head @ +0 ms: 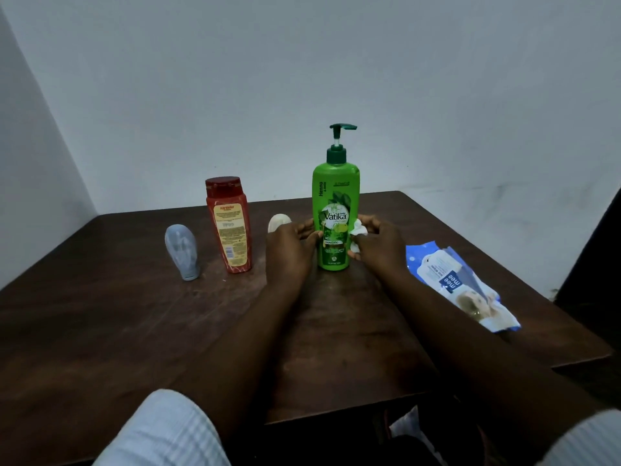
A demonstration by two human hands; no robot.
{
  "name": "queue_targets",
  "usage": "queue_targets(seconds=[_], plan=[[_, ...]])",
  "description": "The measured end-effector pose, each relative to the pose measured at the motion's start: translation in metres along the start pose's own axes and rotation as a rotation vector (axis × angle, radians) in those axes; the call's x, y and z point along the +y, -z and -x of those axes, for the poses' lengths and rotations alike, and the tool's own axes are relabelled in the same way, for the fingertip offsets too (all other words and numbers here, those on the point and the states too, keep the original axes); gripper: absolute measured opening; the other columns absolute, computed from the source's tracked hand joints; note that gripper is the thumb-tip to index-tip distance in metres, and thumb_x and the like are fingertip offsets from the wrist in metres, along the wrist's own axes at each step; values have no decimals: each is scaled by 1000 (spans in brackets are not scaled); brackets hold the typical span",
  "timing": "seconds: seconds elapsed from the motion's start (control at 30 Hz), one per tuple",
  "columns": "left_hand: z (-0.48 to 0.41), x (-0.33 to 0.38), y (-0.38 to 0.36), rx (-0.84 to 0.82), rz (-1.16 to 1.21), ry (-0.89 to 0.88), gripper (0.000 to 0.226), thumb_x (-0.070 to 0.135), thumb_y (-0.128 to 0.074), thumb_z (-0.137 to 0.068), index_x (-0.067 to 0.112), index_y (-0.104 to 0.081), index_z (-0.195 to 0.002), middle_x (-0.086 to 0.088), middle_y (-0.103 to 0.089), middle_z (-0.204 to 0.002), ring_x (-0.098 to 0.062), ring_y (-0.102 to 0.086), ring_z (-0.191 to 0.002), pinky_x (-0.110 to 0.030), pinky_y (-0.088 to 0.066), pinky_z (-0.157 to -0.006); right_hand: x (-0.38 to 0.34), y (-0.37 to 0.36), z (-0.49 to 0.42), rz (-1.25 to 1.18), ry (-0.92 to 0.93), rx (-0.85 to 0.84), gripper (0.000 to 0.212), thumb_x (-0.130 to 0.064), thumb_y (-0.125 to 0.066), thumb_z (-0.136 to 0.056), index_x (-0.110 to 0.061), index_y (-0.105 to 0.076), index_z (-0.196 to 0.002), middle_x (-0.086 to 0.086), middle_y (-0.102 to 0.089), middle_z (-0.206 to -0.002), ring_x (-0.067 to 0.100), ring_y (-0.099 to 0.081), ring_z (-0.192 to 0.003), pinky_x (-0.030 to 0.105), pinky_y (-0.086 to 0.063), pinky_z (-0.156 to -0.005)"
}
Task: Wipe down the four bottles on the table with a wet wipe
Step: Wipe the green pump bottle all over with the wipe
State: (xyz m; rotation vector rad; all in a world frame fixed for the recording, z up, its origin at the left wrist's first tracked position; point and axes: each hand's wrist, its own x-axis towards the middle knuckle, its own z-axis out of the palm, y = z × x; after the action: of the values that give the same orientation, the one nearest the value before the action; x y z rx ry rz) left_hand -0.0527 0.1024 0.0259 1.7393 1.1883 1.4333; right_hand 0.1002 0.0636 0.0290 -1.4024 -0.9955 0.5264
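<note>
Head view: green pump bottle (336, 210) stands upright mid-bench (100, 331). Left hand (290, 245) fingers (307, 227) curl round its side, likely steadying it. Right hand (378, 245) pinches the wet wipe (359, 230) against the other side. Red bottle (230, 227), pale bottle (183, 250) and white bottle (279, 222) stand to the left, wipe pack (460, 284) to the right.

Head-worn view, forward and down, near the table (134, 331)

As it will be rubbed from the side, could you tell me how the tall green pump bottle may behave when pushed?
The green Vatika pump bottle stands tall on a narrow base, so a high sideways push would probably tip it; the left hand bracing it helps. Its glossy plastic likely turns slippery under the wet wipe in the right hand.
</note>
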Motion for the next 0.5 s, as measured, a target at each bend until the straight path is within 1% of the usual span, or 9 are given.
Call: queue_targets(seconds=[0.03,0.13,0.2,0.3,0.5], plan=[[-3,0,-1,2,-16,-5,27,18,-75,-88,10,-75,-114,-3,-78,-102,-9,-74,-91,-39,-62,-84,0,-1,-3,2,-2,3,30,-9,-65,-88,-37,-72,-96,-9,-74,-98,17,-73,-92,47,-64,-77],[-8,-1,-3,8,-38,-1,27,18,-76,-87,9,-75,-113,-5,-79,-101,-10,-74,-90,-38,-62,-85,3,-2,-9,4,-16,6,29,-5,-66,-92,-23,-72,-114,-4,-72,-103,19,-72,-96,45,-64,-78],[-10,-3,-4,4,-35,-6,28,18,-76,-87,9,-75,-114,-5,-78,-102,-9,-74,-91,-38,-62,-85,6,-3,-10,-11,-20,10,29,-5,-66,-93,-19,-71,-118,-2,-71,-104,19,-71,-97,42,-64,-78],[-11,-6,-5,14,-48,0,28,21,-76,-87,11,-76,-113,-3,-78,-102,-8,-74,-90,-37,-62,-84,7,-5,-9,-32,-28,23,29,-7,-67,-93,-19,-72,-119,0,-72,-105,19,-72,-97,40,-64,-78],[-12,-6,-5,13,-46,14,28,22,-77,-86,11,-76,-112,-3,-79,-100,-9,-75,-89,-38,-62,-83,10,-9,-12,26,-3,57,30,-11,-67,-91,-23,-72,-118,-3,-74,-107,17,-71,-98,45,-63,-82]])
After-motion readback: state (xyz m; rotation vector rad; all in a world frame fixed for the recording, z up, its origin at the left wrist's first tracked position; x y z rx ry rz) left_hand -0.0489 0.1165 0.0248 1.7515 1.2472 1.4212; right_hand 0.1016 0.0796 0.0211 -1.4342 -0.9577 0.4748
